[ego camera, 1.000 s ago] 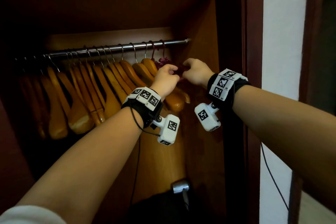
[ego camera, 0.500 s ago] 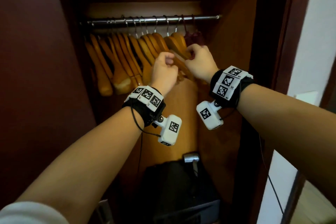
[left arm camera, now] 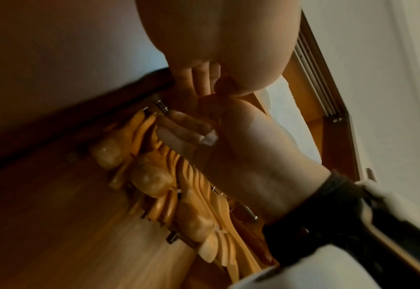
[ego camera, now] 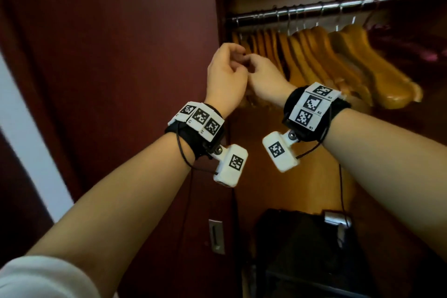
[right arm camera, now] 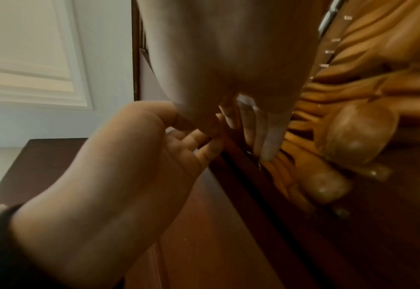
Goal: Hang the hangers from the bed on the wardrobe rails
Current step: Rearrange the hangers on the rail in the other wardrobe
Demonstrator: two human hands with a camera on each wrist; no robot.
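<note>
**Both hands raised at the left end of the wardrobe rail**

Head view: The left hand [ego camera: 226, 77] and right hand [ego camera: 264, 80] are up together, touching, in front of the dark red-brown wardrobe side panel [ego camera: 121, 80]. Both have fingers curled inward; nothing can be made out between them. The row of honey-coloured wooden hangers [ego camera: 338, 63] hangs by metal hooks on the chrome wardrobe rail [ego camera: 338, 5], directly behind and to the right of the hands. The leftmost hangers sit just beyond the fingertips. A dark purple hanger [ego camera: 411, 46] hangs at the far right, well apart from both hands. A black bag [ego camera: 302, 249] lies on the wardrobe floor below.

Left wrist view: The left hand [left arm camera: 218, 48] shows loosely curled fingers. The right hand [left arm camera: 241, 140] has fingers partly extended toward the wooden hangers [left arm camera: 154, 176]; contact cannot be determined because of blur.

Right wrist view: The right hand [right arm camera: 228, 58] points its fingers at the hanger necks [right arm camera: 339, 88]. The left hand [right arm camera: 129, 166] lies half curled just beside it, holding nothing visible.
</note>
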